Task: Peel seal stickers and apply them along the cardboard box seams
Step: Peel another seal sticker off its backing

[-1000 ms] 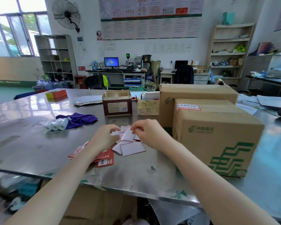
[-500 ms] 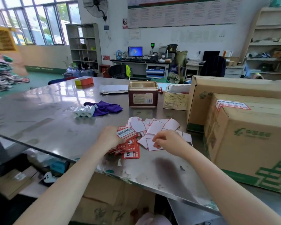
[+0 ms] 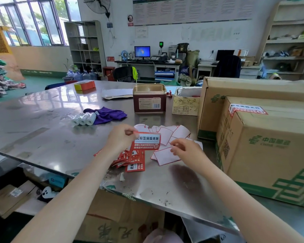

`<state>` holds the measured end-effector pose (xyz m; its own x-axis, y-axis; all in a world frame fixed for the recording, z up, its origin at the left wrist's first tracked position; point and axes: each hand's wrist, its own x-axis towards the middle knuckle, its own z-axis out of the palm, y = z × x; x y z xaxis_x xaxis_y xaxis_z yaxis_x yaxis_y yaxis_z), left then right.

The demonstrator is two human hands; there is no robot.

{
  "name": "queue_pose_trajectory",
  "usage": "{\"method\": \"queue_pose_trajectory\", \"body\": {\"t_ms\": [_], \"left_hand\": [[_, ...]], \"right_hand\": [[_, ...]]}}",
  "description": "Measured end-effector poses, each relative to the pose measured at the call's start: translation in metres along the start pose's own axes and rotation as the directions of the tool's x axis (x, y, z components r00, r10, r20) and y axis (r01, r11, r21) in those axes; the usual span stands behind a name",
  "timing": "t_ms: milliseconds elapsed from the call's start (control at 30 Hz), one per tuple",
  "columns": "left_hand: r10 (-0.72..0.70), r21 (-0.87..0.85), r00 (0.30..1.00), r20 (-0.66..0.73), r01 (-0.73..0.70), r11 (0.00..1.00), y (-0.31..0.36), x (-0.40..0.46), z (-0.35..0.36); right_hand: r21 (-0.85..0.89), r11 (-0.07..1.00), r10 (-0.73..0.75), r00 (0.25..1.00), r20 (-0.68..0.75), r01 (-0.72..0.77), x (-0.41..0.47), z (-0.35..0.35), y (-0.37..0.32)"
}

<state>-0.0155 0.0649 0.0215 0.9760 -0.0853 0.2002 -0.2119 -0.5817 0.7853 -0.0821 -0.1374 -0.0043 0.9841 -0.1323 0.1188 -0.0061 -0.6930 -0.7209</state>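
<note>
1. Since half a second ago the left hand (image 3: 120,139) has lifted one red-and-white rectangular paper seal sticker (image 3: 147,140) clear of the pile, and the right hand (image 3: 184,148) has drawn back a little toward the near edge of the steel table (image 3: 42,120).
2. The left thumb and fingertips (image 3: 130,132) pinch the sticker's upper left corner; it hangs in the air, printed face toward the camera, above the loose pile.
3. The right hand's fingers are curled with thumb and forefinger close together just right of the sticker; whether they pinch anything I cannot tell.
4. The sticker should handle as very light, thin and floppy, and once peeled its glue will grab skin or itself; best held by edges or corners only.
5. Under the hands lie a fan of unpeeled red sticker sheets (image 3: 133,160) and scattered white red-edged backing papers (image 3: 167,156), near the table's front edge.
6. The brown cardboard box with green postal printing (image 3: 270,146) stands at the right, one seal label (image 3: 246,109) already across its top seam at the near left corner.
7. A larger plain brown carton (image 3: 244,88) sits behind it.
8. Open room lies left of the hands; a maroon tin (image 3: 149,100), purple cloth (image 3: 109,114) and white paper rolls (image 3: 83,120) sit further back.
</note>
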Motion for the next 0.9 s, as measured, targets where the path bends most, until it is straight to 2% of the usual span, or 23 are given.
{"method": "queue_pose_trajectory", "body": {"t_ms": [133,267,433,500,600,667,900], "left_hand": [[-0.068,-0.208,0.990,0.120,0.092,0.974,0.007,0.002,0.009],[-0.114,-0.414,0.945,0.308,0.241,0.878,0.014,-0.001,0.020],[-0.073,-0.527,0.922,0.381,0.281,0.802,0.017,-0.006,0.028],[-0.002,-0.568,0.906,0.424,0.268,0.778,0.016,-0.009,0.026],[0.140,-0.663,0.853,0.503,0.277,0.696,0.013,-0.015,0.021],[0.171,-0.667,0.838,0.519,0.271,0.694,0.011,-0.017,0.020],[0.199,-0.684,0.855,0.479,0.220,0.696,0.009,-0.019,0.021]], "right_hand": [[0.021,0.994,-0.101,0.993,-0.068,0.103,-0.002,-0.001,-0.004],[-0.226,0.932,-0.285,0.958,0.032,0.285,-0.005,0.001,-0.013],[-0.264,0.925,-0.268,0.962,0.057,0.274,-0.010,0.005,-0.012],[-0.177,0.954,-0.234,0.971,0.053,0.240,-0.013,0.005,-0.012],[0.060,0.987,-0.153,0.988,0.021,0.151,-0.014,0.003,-0.010],[0.173,0.980,-0.103,0.994,0.027,0.097,-0.013,0.001,-0.011],[0.299,0.952,-0.097,0.989,0.109,0.060,-0.017,-0.004,-0.015]]}}
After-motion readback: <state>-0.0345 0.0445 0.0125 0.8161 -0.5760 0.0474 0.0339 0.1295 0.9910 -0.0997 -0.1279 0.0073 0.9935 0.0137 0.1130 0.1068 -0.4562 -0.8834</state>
